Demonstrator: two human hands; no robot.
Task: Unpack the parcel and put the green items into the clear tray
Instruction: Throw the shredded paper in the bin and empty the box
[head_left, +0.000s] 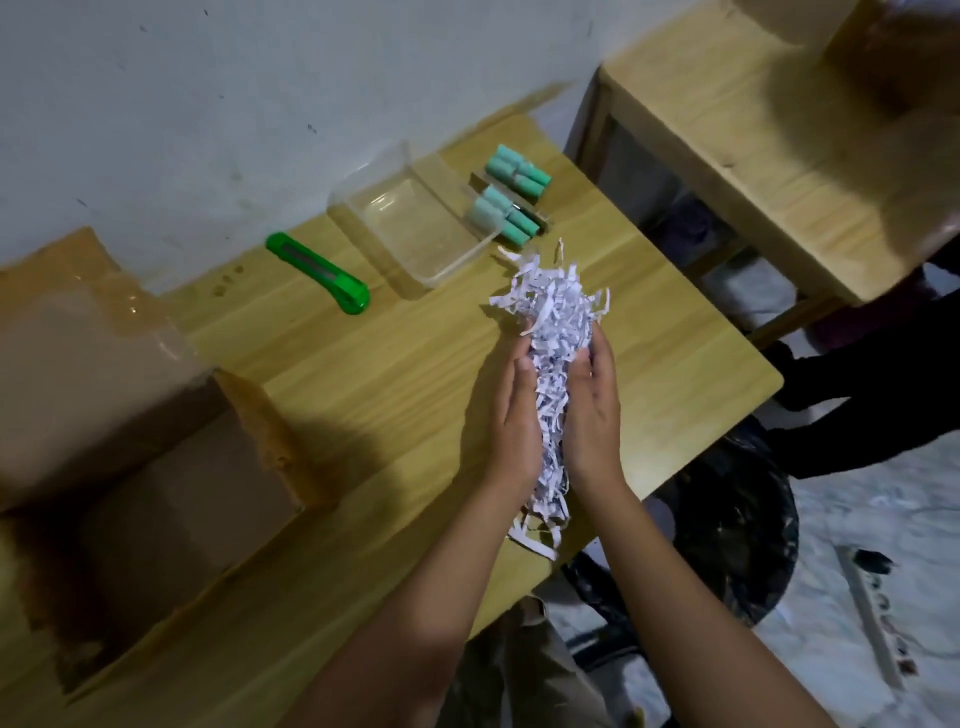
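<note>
The opened cardboard parcel (156, 467) sits at the left of the wooden table, its flaps spread and its inside dark. The clear tray (415, 218) stands at the far side near the wall, with nothing in it. Several green cylindrical items (511, 200) lie just right of the tray on two small strips. My left hand (511, 410) and my right hand (592, 410) press a long bundle of white shredded paper (553, 353) between their palms, above the table's right part.
A green utility knife (319, 273) lies left of the tray. A black-lined bin (727, 525) stands on the floor past the table's right edge. A second wooden table (753, 130) is at the upper right, with a dark gap between the two tables.
</note>
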